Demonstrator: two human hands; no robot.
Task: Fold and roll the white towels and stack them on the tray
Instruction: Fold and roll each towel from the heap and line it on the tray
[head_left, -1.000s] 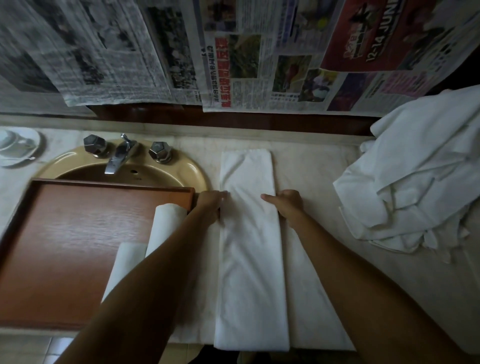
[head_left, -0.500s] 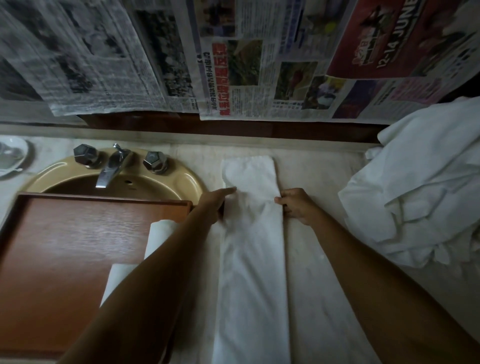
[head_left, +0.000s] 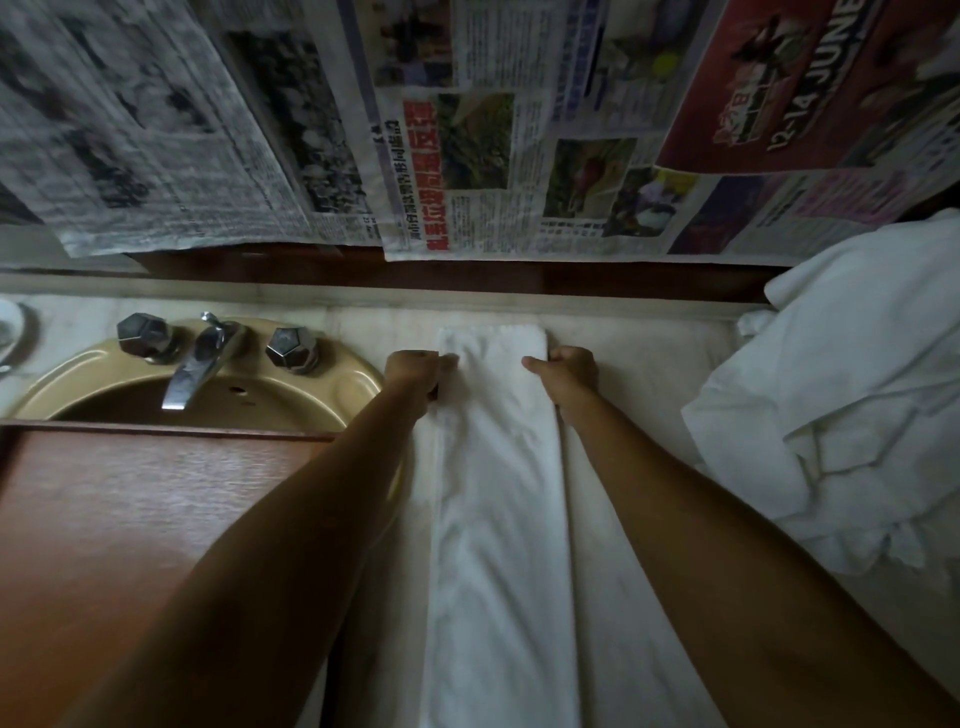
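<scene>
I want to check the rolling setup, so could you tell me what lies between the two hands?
In the head view, the far end of the folded white towel lies between the left hand and right hand, both gripping its edges.

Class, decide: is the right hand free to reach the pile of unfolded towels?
Probably not yet: the right hand grips the folded towel; nothing lies between it and the pile.

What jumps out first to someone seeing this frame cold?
Two bare forearms run up the middle to a long folded white towel on the counter, with the left hand and right hand gripping its far end from either side. A heap of unfolded white towels fills the right edge. Newspaper sheets cover the wall above a yellow sink and brown wooden tray on the left.
</scene>
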